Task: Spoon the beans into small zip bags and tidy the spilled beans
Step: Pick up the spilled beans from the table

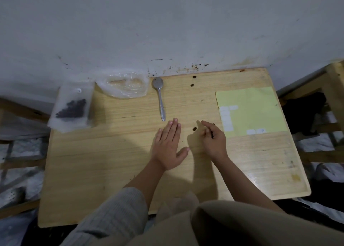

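A wooden table carries everything. The left hand lies flat near the middle of it, palm down, fingers straight and together, thumb spread to the side, holding nothing. The right hand is just beside it, towards the right edge, with the index finger stretched forward and the other fingers curled in; whether they pinch anything cannot be told, though a small dark speck shows beside the knuckles.

1 dark bean lies on the bare wood between the 2 hands, close to the right index fingertip. 2 more beans sit near the far edge, 1 behind the other, to the right of the spoon. The spoon lies with its bowl at the far edge and its handle pointing towards the left hand's fingertips, not touching them.

At the far left corner a small zip bag holding a cluster of dark beans rests on what looks like a stack of other bags and overhangs the left edge. Just beside it, along the far edge, lies a crumpled clear plastic bag. A yellow sheet with a few white labels lies by the right edge.
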`<state>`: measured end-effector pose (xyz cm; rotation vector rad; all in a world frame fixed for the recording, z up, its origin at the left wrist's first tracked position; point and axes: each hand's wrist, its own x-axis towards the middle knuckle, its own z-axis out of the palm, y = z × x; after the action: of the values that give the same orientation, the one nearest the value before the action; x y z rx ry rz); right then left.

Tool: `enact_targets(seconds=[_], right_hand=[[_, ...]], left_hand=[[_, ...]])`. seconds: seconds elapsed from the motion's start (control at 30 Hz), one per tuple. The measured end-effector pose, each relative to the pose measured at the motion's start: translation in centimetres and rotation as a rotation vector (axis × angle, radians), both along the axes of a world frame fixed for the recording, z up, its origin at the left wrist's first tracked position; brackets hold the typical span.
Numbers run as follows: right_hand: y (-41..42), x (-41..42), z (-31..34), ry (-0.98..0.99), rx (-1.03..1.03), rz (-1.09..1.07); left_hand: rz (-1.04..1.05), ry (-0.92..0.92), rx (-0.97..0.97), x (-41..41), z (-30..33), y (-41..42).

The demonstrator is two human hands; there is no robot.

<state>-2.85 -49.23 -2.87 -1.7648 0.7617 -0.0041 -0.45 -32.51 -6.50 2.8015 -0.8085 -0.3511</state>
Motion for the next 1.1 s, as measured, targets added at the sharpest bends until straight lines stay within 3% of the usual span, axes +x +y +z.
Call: enact_targets(seconds=[0.2,0.47,0.73,0.83,0.97,1.1], right_hand=[[0.2,-0.1,-0.1,-0.024,0.070,-0.134],[0.4,0.2,-0.8,-0.001,-0.433,0.117],[0.8,0.6,-1.3,0.012,-0.610,0.297],[0.9,0.4,-0.8,-0.065,-0.524,0.167],[0.1,-0.3,-0.4,-0.056,-0.191,-0.128],[-1.1,-1.1,-0.8,-0.034,-0.043,-0.247]], left_hand=[[0.010,0.015,-0.026,0.1,0.1,0.0],[0.002,0.038,-0.008,0.1,0.2,0.0],[0.008,0.033,-0.012,0.1,0.1,0.0],[0.010,0.027,-0.002,0.2,0.2,0.0],[0.016,0.024,0.001,0.1,0.2,-0.1],[0.029,0.024,0.004,0.0,0.3,-0.2]])
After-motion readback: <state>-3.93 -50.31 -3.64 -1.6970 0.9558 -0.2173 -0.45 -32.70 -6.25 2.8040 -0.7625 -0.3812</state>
